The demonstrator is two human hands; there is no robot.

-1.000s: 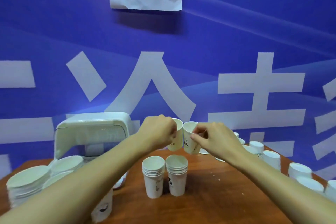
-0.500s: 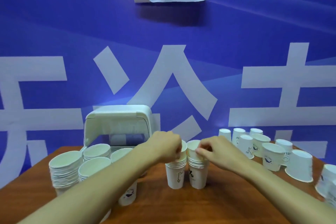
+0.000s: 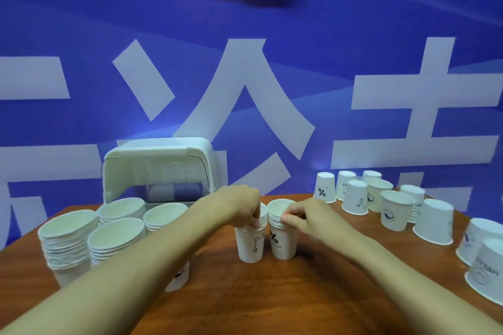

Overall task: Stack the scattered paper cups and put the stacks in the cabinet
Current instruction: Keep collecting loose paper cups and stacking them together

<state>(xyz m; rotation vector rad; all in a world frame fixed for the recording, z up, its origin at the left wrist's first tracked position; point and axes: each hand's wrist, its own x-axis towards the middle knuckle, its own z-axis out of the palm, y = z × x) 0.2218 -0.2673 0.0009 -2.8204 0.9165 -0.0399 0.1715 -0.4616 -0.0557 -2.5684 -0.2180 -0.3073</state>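
Two short stacks of white paper cups stand side by side mid-table: the left stack (image 3: 250, 245) and the right stack (image 3: 283, 239). My left hand (image 3: 239, 207) grips the rim of the left stack's top cup with curled fingers. My right hand (image 3: 307, 216) pinches the rims at the top of the right stack. Several loose cups (image 3: 394, 209) stand upside down at the right. Taller cup stacks (image 3: 68, 239) stand at the left. The white cabinet (image 3: 160, 168), its lid raised, sits at the back left.
The brown wooden table (image 3: 272, 296) has bare surface in front of the two stacks. A blue banner wall (image 3: 245, 62) with large white characters rises right behind the table. More upside-down cups (image 3: 481, 266) crowd the right edge.
Both hands came down from mid-air, each carrying a cup, and set those cups onto the two stacks on the table. The camera view shifted, showing more loose cups at the right.
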